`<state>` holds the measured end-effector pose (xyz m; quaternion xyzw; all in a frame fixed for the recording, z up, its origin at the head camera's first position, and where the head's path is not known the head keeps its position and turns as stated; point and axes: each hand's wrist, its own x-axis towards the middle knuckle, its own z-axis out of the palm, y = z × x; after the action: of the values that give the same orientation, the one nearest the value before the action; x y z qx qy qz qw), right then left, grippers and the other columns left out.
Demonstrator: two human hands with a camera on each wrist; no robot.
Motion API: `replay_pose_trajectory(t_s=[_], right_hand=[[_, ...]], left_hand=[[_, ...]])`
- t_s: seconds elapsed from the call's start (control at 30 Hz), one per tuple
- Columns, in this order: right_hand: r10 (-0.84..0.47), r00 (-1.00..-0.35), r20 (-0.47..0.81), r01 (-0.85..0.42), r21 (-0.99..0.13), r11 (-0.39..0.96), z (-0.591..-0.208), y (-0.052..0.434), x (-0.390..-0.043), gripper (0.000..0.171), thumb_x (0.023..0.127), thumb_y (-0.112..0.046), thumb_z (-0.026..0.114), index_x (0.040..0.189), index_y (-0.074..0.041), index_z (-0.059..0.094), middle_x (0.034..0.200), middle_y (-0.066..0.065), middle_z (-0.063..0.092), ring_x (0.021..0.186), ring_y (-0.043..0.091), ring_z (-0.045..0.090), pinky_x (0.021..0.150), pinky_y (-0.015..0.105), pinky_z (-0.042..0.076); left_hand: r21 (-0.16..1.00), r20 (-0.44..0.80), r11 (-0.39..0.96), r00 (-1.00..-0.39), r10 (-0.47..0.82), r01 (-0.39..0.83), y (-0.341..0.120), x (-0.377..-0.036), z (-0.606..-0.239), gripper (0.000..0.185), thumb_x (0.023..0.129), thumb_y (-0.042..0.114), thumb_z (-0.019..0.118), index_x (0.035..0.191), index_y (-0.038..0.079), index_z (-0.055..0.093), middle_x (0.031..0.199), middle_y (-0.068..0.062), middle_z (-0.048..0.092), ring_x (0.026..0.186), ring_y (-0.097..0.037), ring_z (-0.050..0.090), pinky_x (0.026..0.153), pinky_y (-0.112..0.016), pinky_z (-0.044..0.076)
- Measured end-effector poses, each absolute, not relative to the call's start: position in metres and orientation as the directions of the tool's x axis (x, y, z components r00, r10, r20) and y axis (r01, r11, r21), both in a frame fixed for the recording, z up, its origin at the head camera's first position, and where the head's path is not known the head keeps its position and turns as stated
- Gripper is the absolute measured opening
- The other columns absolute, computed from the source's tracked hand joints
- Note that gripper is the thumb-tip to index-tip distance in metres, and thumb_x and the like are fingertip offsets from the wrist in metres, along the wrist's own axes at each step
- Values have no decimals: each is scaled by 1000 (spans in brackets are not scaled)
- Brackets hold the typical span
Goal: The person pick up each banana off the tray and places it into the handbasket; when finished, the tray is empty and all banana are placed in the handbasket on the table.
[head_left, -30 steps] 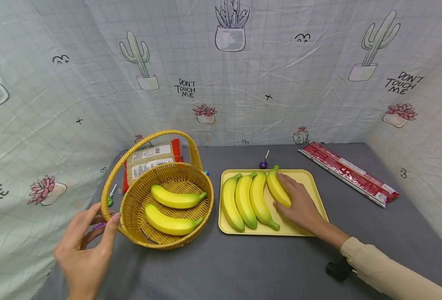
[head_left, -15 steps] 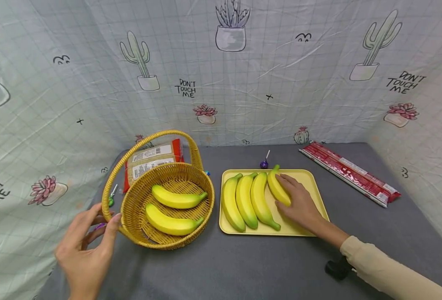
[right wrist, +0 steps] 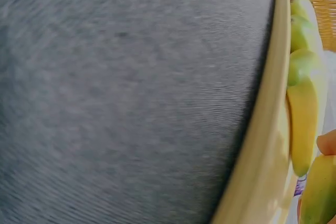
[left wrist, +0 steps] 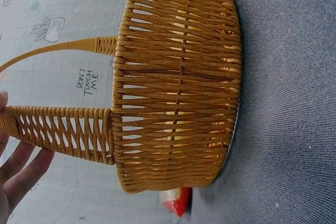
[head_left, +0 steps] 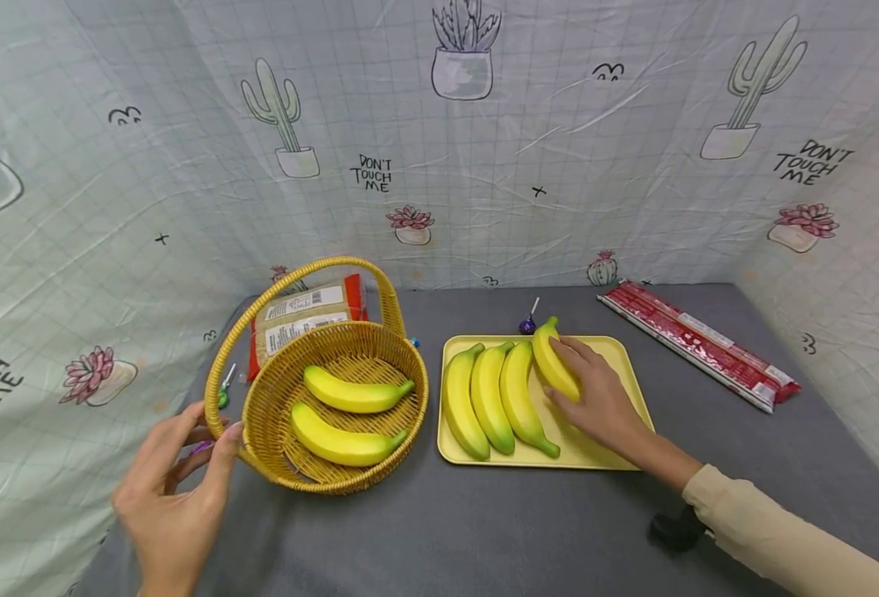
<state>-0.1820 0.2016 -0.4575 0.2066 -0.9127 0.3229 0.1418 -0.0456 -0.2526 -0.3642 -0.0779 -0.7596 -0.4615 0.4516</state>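
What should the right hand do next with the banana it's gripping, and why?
Probably lift it clear and carry it left to the basket. The right hand already grips the rightmost banana on the tray, and the left hand steadies the basket.

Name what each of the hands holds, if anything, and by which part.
Right hand grips the rightmost banana around its middle. Left hand touches the basket at the handle's base.

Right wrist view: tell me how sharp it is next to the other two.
Right wrist view: grey tabletop streaked with motion blur, tray rim soft. Left wrist view: basket weave crisp. Head view: evenly lit and sharp, backdrop grid bowed by the wide lens.
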Motion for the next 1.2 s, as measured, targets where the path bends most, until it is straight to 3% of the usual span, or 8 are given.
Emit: replay_pose_trajectory(t_s=[1.2], right_hand=[[-405,-813,418,-581,-537,611,-388,155,-176,72,92,-7,81,158,-7,50,158,16,46,137,40,49,102,61,51]], left_hand=[[622,762,575,-581,-287,532,-252,-46,-364,39,82,-19,80,121,-13,74,102,-16,70,94,-9,69,80,-13,59]])
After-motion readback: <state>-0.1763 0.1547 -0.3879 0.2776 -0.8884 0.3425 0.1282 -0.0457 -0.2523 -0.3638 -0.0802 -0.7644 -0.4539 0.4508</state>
